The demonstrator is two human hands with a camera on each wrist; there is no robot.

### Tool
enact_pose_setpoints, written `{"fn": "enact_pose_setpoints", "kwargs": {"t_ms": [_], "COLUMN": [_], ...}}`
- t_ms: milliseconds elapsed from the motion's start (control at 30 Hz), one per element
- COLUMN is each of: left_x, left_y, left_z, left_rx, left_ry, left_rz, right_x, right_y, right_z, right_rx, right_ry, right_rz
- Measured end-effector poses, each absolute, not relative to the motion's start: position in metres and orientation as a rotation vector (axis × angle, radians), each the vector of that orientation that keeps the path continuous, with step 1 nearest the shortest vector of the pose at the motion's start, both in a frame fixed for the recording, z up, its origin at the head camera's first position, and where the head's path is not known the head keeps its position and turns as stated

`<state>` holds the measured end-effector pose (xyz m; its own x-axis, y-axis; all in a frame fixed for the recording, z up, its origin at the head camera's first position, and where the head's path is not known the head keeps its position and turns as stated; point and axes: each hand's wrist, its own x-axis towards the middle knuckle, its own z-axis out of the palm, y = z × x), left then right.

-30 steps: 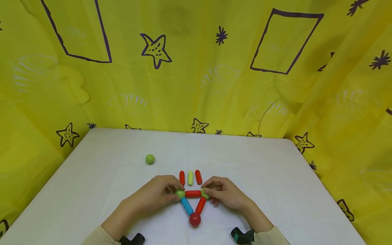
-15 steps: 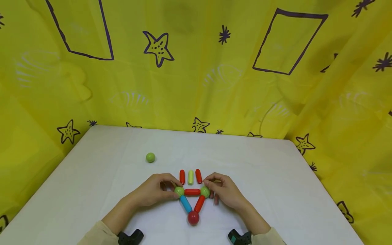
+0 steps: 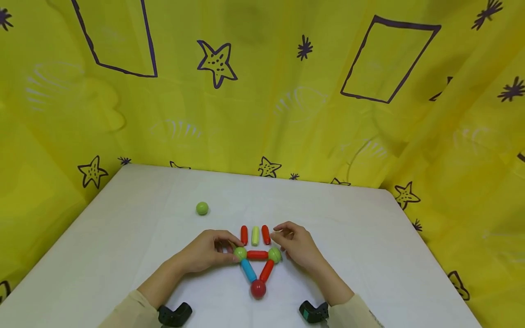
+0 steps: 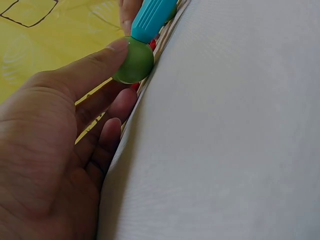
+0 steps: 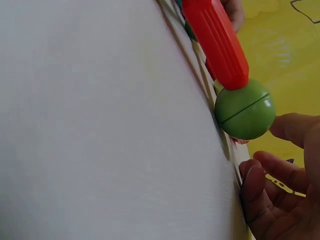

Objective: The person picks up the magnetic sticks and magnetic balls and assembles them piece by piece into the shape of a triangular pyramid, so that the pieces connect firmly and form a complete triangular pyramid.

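A triangle of rods and balls lies on the table: a red ball at the near corner, green balls at the left and right, a blue rod on the left side, red rods across the top and on the right. My left hand pinches the left green ball between thumb and fingers. My right hand is off the right green ball, its fingers loosely bent beside a loose red rod.
Beyond the triangle lie another red rod and a pale yellow rod. A loose green ball sits farther back on the left. Yellow patterned cloth stands behind the white table.
My right hand has let go of the right green ball and moved away from me, toward the nearest loose red rod. My left hand stays at its ball.
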<state>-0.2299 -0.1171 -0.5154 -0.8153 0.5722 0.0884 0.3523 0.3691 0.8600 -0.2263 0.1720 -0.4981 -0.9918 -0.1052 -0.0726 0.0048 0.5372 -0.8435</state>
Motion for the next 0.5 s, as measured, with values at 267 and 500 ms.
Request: {"fn": "enact_pose_setpoints", "kwargs": {"t_ms": [267, 500], "left_x": [-0.232, -0.231], "left_y": [-0.116, -0.117], "left_z": [-0.515, -0.515], "left_rx": [0.831, 0.834], "left_ry": [2.396, 2.391], "left_rz": [1.428, 1.449], "right_x": [-0.245, -0.25], "right_y": [0.16, 0.142], "right_z": [-0.481, -0.47], "right_rx": [-0.167, -0.175], "right_ry": [2.781, 2.784], "right_rz": [-1.076, -0.924]}}
